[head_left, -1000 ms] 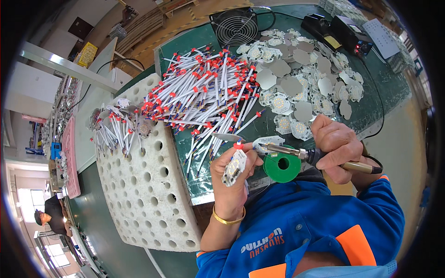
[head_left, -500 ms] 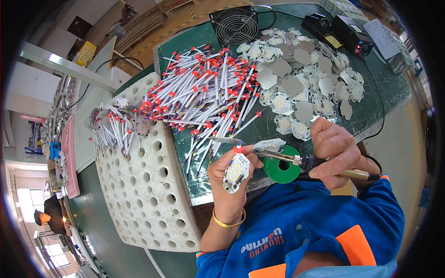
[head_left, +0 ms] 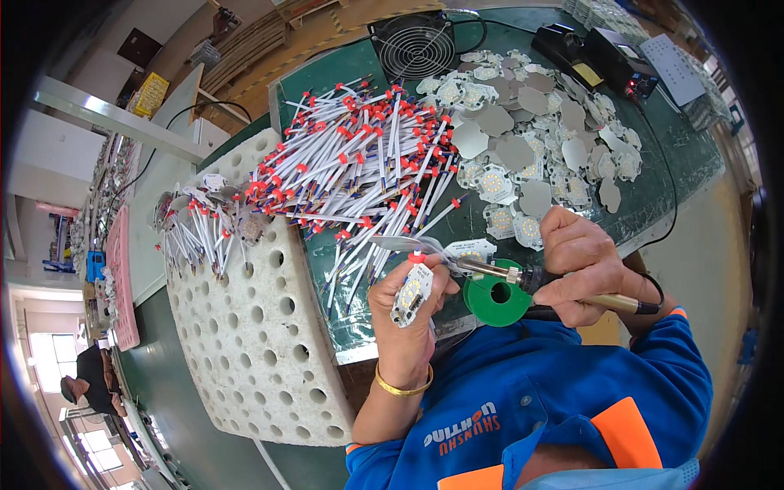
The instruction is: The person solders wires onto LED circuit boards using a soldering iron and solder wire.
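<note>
Since half a second ago, your right hand [head_left: 578, 265] has shifted slightly left, along with the soldering iron [head_left: 532, 279]. In your left hand [head_left: 402, 343], the near board [head_left: 414, 296] has tilted and moved a little farther and left. The far board [head_left: 477, 247] sits slightly farther too. A pale, smoke-like wisp [head_left: 443, 251] now shows by the tip.

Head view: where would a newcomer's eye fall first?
Probably on the big heap of white, red-collared wire pieces on the left of the dark green tabletop, beside a pile of flat white-and-grey boards. Next, perhaps, the bright green round spool near the person's body, by the metal-shafted soldering iron in the right hand. The left hand holds a yellow-dotted white board.
</note>
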`<state>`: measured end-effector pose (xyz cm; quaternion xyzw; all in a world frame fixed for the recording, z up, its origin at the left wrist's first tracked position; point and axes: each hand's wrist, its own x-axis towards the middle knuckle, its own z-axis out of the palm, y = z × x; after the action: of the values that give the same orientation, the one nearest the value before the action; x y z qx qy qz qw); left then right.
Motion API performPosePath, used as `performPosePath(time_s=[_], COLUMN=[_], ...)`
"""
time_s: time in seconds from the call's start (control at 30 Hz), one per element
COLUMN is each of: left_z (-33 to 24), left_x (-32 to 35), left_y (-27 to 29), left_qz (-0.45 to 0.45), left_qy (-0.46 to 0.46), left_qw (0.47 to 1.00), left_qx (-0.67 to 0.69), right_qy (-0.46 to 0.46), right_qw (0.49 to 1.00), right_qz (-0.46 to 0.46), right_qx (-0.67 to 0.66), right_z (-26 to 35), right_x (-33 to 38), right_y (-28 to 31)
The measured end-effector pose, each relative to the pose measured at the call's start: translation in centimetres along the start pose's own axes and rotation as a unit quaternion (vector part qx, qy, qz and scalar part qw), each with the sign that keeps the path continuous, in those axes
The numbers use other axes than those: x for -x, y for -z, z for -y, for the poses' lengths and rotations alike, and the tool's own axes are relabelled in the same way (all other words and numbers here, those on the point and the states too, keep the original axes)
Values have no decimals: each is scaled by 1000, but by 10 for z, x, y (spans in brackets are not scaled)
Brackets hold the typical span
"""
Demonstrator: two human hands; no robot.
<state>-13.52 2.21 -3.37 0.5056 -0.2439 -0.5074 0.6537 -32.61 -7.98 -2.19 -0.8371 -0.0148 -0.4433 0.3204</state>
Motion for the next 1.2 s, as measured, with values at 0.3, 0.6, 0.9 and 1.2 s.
performPosePath(time_s=[0.3, 0.6, 0.9, 1.2], left_z=[7, 5, 10, 37], left_x=[-6, -8, -22, -30], left_y=[6, 1, 12, 24], left_qz=[7, 94, 197, 181], left_qy=[65, 91, 50, -38], left_qw=[995, 988, 979, 979], left_qx=[81, 81, -2, 81], right_qy=[-11, -114, -155, -249], right_qw=[996, 985, 978, 955], right_qz=[-90, -83, -121, -147], right_qx=[1, 102, 72, -60], right_z=[-3, -4, -7, -12], right_x=[-2, -16, -12, -13], right_y=[-3, -27, -29, -37])
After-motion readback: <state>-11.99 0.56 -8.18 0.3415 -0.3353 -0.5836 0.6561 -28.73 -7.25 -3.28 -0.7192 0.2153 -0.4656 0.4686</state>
